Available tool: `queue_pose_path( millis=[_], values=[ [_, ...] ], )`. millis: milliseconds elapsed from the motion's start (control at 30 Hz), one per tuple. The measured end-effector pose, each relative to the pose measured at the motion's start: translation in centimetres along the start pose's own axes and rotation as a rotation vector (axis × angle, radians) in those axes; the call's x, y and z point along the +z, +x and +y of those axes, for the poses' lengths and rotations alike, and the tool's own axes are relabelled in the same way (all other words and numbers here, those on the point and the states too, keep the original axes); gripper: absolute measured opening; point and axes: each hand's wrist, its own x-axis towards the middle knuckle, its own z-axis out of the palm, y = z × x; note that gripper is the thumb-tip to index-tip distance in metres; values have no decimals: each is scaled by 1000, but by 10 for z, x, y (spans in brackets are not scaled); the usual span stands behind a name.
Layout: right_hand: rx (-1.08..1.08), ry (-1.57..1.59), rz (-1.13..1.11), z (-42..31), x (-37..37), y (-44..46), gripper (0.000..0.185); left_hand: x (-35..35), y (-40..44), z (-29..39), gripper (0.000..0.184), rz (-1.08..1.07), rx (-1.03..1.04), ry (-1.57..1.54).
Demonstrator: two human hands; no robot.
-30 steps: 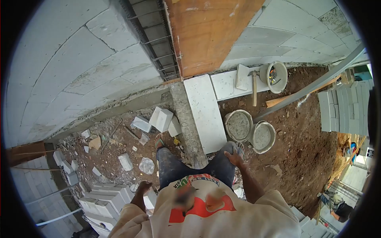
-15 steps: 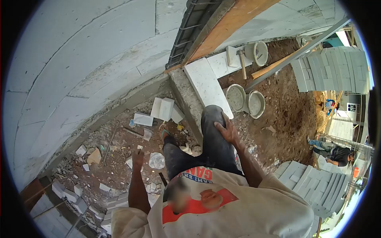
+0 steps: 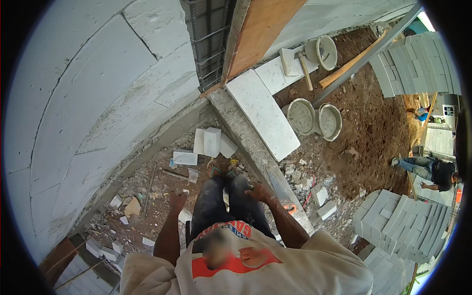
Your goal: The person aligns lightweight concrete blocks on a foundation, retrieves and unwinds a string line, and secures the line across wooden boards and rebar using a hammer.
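Observation:
My left hand hangs beside my left thigh, over the rubble, with its fingers curled and nothing seen in them. My right hand is at my right thigh, its fingers apart and holding nothing; whether it touches the trousers is unclear. Both feet are together on the rubble, left of a low concrete beam. White block pieces lie just past my feet. A long white block lies along the beam's far right side.
Two mortar buckets stand right of the white block. Farther back are a hammer and another bucket. A block wall rises on the left. Block stacks and another person are on the right.
My right leg has come down from beside the white block to the rubble next to my left leg. The right hand has left the raised knee and moved to the left.

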Motion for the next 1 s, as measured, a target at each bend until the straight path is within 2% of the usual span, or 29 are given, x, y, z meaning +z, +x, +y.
queue_pose_path(
  millis=[67, 100, 133, 167, 233, 300, 367, 433, 567, 667, 733, 767, 800, 867, 900, 1000],
  values=[
    [-8, 273, -9, -2, -20, 25, 72, 3, 32, 90, 31, 50, 60, 149],
    [-11, 249, 61, -3, -35, 43, 71, 18, 60, 124, 30, 91, 152, 26],
    [-56, 186, 192, 5, -41, 69, 70, 34, 89, 154, 30, 129, 242, -95],
    [-102, 122, 329, 13, -48, 101, 69, 46, 123, 188, 27, 69, 344, -198],
    [-197, 7, 539, 25, -79, 166, 68, 75, 181, 266, 34, 96, 547, -202],
    [-379, -44, 771, 31, -115, 229, 72, 107, 240, 328, 56, 101, 750, -257],
    [-430, -209, 910, 34, -144, 284, 73, 135, 288, 376, 60, 357, 1005, -263],
    [-442, -327, 1005, 50, -155, 332, 73, 150, 328, 402, 62, 463, 1093, -178],
    [-347, -543, 1175, 56, -143, 365, 76, 165, 358, 413, 55, 500, 1165, -284],
    [-339, -511, 1186, 60, -142, 370, 76, 170, 373, 402, 46, 530, 1244, -297],
    [-350, -527, 1226, 64, -141, 372, 74, 168, 379, 402, 40, 447, 998, -332],
    [-349, -528, 1227, 65, -139, 372, 73, 169, 378, 399, 49, 230, 822, -595],
    [-349, -527, 1227, 66, -137, 373, 73, 168, 379, 399, 49, 229, 840, -591],
    [-357, -524, 1248, 69, -135, 374, 72, 164, 380, 398, 62, 130, 849, -377],
    [-360, -523, 1253, 70, -134, 374, 72, 165, 380, 402, 73, 39, 833, -453],
    [-363, -499, 1261, 71, -131, 374, 71, 166, 398, 420, 78, 4, 839, -492]
  ],
)
